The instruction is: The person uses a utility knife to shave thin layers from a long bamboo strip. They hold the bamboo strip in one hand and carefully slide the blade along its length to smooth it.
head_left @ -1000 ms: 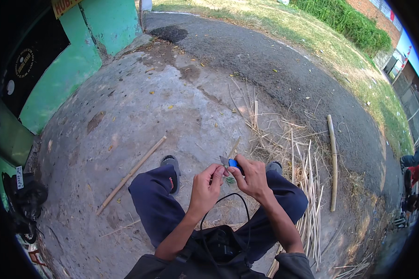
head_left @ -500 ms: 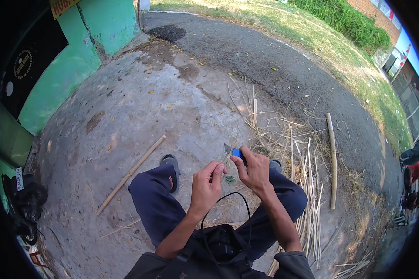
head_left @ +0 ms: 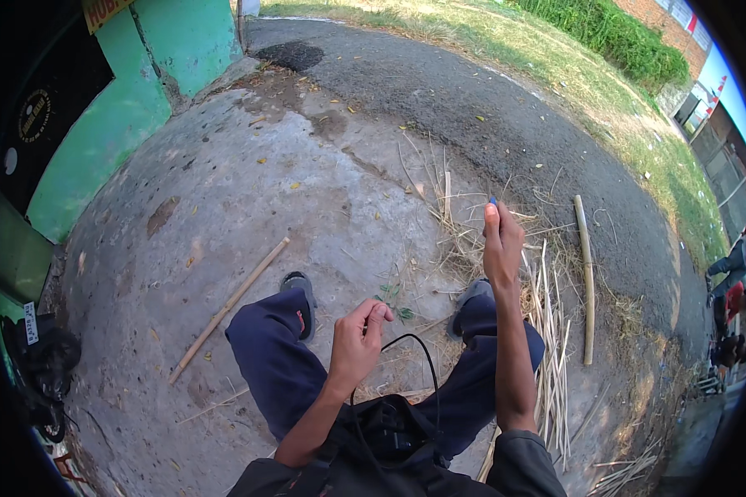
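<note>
Right hand (head_left: 502, 248) has lifted fwd, away from left hand (head_left: 358, 341), pinching small blue object (head_left: 492, 200); left fingers curled, hold unclear; keep pinch firm.

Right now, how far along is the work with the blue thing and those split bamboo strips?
Done: thin split strips already lie piled by the right foot. In hand: the right hand is raised, pinching a small blue object at its fingertips; the left hand is curled at knee height, what it holds too small to tell. Left: a whole bamboo pole and a long stick lie untouched.

Blue object (head_left: 492, 200) mostly hidden in right hand (head_left: 501, 247)
</note>
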Demonstrator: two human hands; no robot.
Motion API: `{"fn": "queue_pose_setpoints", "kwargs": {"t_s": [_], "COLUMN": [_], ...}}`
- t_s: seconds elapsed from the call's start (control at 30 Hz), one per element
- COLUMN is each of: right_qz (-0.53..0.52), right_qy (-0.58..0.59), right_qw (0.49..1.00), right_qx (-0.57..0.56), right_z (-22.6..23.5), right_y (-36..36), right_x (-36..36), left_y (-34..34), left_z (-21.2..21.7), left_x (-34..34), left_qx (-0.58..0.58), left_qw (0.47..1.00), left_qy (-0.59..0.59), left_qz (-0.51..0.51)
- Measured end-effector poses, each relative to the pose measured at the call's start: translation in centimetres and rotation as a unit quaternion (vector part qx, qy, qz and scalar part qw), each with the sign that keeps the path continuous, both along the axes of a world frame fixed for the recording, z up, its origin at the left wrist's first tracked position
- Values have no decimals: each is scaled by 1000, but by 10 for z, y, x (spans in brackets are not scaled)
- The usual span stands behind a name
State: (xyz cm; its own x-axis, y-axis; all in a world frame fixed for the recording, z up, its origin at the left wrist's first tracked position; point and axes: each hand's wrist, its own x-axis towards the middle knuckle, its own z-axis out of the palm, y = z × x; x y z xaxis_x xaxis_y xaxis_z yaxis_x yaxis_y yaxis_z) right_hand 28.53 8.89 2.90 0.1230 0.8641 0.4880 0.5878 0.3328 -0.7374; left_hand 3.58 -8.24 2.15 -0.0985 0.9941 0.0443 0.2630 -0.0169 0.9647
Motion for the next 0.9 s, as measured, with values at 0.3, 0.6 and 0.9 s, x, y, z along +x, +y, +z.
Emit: {"fn": "queue_pose_setpoints", "kwargs": {"t_s": [0.3,0.6,0.9], "right_qz": [221,212,224], "right_qy": [-34,-123,-128], "right_qw": [974,969,966], "right_qx": [-36,-8,0], "right_z": [-2,-7,-5], "right_y": [-64,-76,-78], "right_x": [-49,-53,-53], "left_y": [12,15,16], "left_z": [8,3,8], "left_x": [4,18,24], "left_qx": [-8,29,24], "left_qw": [999,999,996], "left_qy": [-39,-41,-86], "left_qz": [-1,-13,16]}}
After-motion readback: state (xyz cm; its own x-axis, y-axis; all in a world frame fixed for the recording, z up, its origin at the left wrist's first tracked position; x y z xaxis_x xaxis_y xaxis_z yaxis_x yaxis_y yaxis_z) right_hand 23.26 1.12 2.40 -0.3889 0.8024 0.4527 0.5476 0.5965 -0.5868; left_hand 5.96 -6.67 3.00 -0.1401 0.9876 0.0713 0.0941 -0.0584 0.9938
